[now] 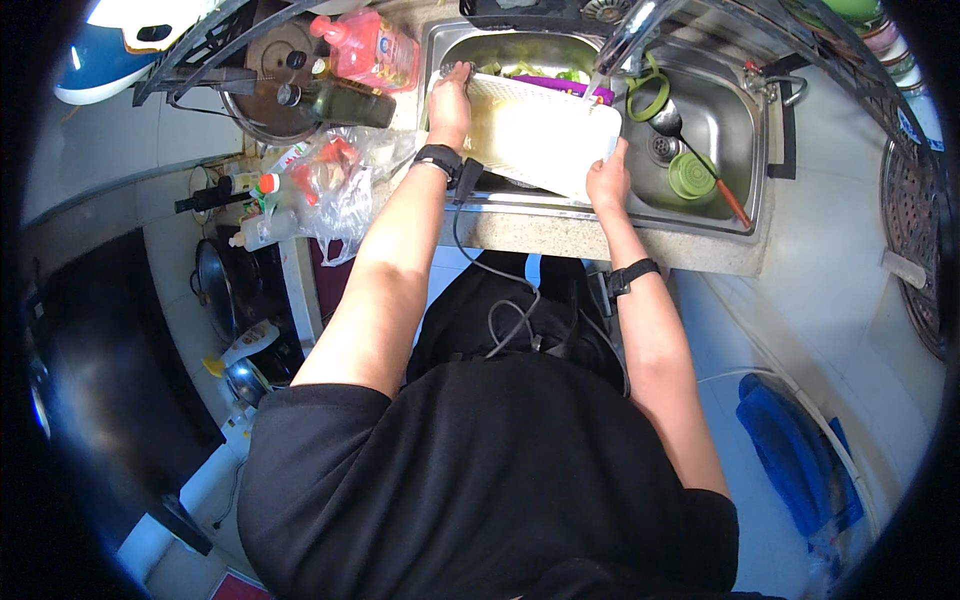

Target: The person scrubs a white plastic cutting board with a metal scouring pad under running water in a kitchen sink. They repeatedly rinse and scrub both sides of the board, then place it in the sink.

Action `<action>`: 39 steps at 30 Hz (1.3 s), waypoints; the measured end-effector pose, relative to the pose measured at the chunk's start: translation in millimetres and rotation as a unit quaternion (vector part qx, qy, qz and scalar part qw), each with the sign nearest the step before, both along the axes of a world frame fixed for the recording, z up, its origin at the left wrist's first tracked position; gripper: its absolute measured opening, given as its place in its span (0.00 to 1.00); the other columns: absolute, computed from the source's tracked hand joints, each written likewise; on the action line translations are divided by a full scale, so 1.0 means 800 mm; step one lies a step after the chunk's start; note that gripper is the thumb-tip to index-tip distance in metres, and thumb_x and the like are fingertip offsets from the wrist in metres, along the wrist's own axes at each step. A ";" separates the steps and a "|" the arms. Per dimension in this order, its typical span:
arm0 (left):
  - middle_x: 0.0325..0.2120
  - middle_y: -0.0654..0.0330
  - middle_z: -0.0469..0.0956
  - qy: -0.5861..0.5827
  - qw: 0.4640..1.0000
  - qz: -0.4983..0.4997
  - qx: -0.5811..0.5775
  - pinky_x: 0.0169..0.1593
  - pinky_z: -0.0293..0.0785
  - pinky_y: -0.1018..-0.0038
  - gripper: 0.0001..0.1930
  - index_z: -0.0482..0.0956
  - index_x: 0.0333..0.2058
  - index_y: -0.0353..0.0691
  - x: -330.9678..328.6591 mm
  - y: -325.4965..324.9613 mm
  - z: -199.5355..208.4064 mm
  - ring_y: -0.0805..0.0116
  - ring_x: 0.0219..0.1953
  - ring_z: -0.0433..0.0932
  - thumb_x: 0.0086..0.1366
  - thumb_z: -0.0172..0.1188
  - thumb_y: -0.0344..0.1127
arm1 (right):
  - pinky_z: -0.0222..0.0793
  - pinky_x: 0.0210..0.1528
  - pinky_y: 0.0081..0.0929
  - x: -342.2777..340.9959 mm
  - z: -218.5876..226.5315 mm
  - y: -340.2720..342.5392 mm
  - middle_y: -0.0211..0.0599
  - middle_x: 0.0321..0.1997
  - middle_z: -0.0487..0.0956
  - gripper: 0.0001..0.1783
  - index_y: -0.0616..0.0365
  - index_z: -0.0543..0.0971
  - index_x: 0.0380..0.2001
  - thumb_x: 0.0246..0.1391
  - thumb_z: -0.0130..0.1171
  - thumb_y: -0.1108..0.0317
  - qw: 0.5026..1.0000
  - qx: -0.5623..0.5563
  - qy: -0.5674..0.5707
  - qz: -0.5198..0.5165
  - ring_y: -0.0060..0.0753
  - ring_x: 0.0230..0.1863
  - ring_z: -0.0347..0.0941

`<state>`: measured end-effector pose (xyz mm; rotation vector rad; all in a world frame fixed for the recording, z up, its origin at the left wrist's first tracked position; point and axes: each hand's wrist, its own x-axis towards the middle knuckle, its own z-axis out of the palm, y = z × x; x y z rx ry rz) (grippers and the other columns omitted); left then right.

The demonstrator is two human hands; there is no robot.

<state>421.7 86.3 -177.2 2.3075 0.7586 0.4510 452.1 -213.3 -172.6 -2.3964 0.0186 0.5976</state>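
A white plastic basket [545,140] with small holes along its far side is held tilted over the left sink basin [590,50]. My left hand [450,108] grips its left end and my right hand [608,180] its right end, thumb along the rim. The faucet [628,50] points down at the basket's far right corner. Behind the basket, green leaves [520,70] and something purple [560,87] lie in the basin, partly hidden by it.
A ladle [690,150] with a reddish handle, a green round cup-like piece [690,175] and a green ring [650,92] are in the right basin [735,115]. At left stand a pink pump bottle [370,50], a dark bottle [345,102] and plastic bags [360,180]. A black rack [540,12] spans the back.
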 end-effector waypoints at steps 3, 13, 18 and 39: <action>0.49 0.41 0.80 0.107 0.988 -0.009 -0.114 0.56 0.72 0.61 0.19 0.77 0.54 0.30 0.020 -0.058 0.000 0.45 0.52 0.78 0.71 0.45 0.32 | 0.72 0.45 0.57 0.000 -0.002 0.003 0.63 0.36 0.82 0.35 0.51 0.54 0.68 0.58 0.51 0.72 1.000 -0.005 -0.019 -0.016 0.67 0.42 0.79; 0.54 0.46 0.79 -0.045 0.962 -0.254 -0.087 0.61 0.73 0.64 0.26 0.80 0.54 0.36 0.044 -0.146 0.014 0.50 0.57 0.78 0.57 0.48 0.18 | 0.72 0.46 0.58 0.004 0.003 0.003 0.61 0.38 0.82 0.34 0.47 0.56 0.66 0.58 0.53 0.69 1.000 -0.025 0.000 -0.014 0.67 0.43 0.80; 0.41 0.45 0.84 0.053 0.995 -0.068 0.054 0.51 0.79 0.60 0.20 0.82 0.51 0.39 0.022 -0.069 0.034 0.48 0.45 0.84 0.60 0.55 0.23 | 0.74 0.47 0.56 0.013 0.023 0.006 0.61 0.38 0.82 0.36 0.45 0.57 0.68 0.57 0.54 0.68 1.000 0.000 -0.024 0.012 0.66 0.42 0.80; 0.42 0.51 0.81 -0.027 0.931 -0.354 -0.083 0.57 0.75 0.65 0.21 0.84 0.51 0.45 0.056 -0.158 0.115 0.53 0.48 0.80 0.59 0.59 0.21 | 0.73 0.48 0.22 0.066 0.043 0.025 0.28 0.45 0.82 0.31 0.60 0.75 0.59 0.48 0.57 0.86 0.888 0.432 0.144 -0.060 0.21 0.45 0.77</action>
